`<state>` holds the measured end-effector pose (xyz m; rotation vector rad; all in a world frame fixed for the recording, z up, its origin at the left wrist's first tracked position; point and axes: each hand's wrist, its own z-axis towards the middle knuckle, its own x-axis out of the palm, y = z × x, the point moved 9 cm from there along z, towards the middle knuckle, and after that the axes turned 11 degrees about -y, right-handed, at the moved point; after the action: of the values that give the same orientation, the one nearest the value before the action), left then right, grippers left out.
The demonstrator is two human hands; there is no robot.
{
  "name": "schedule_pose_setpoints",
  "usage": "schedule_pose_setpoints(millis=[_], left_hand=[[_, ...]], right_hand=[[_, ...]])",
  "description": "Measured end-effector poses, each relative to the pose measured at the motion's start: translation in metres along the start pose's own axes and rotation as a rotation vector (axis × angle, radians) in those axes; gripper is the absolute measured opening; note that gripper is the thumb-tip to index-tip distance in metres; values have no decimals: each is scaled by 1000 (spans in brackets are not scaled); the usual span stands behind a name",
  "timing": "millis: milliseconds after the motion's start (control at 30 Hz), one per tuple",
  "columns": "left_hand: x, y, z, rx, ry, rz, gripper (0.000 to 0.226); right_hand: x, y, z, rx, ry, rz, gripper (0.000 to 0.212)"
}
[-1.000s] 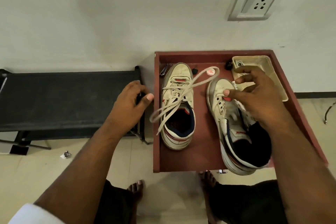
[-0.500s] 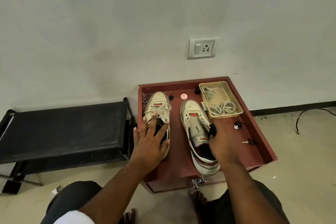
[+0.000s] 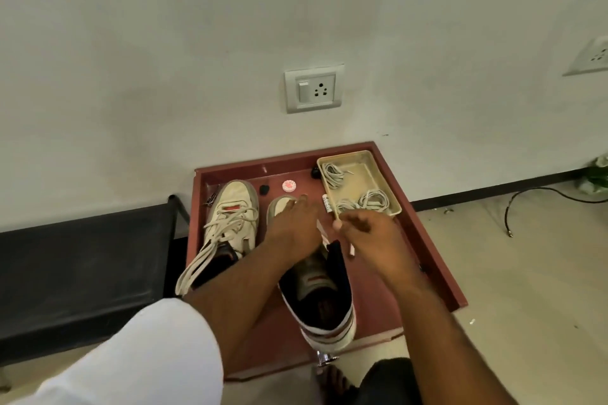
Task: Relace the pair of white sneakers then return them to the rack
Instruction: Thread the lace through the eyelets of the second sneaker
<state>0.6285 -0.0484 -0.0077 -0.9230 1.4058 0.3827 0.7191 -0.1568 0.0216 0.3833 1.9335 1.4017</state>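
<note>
Two white sneakers stand on a red-brown tray table [image 3: 431, 240]. The left sneaker [image 3: 235, 210] is laced, and its long lace ends [image 3: 200, 260] hang over the table's left edge. The right sneaker [image 3: 320, 302] points towards the wall with its dark opening facing me. My left hand [image 3: 292, 227] lies over its forefoot with the fingers stretched forward. My right hand [image 3: 368, 233] hovers just right of the sneaker with curled fingers, close to the near corner of a beige tray [image 3: 385, 181]. Whether it pinches a lace is unclear.
The beige tray holds several coiled spare laces [image 3: 373, 200]. A round red-and-white cap [image 3: 289, 186] and small black bits [image 3: 264, 189] lie near the toes. A black low rack [image 3: 82, 256] stands to the left against the wall. A black cable [image 3: 526, 199] lies on the floor at the right.
My left hand has moved from the left sneaker onto the right one's forefoot. My right hand has lifted from the right sneaker's heel side towards the beige tray.
</note>
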Motion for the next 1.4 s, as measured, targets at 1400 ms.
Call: schedule_pose_setpoints(millis=[1400], left_hand=[[-111, 12, -146, -213, -103, -1325, 41]], right_hand=[[8, 123, -108, -195, 372, -53, 18]])
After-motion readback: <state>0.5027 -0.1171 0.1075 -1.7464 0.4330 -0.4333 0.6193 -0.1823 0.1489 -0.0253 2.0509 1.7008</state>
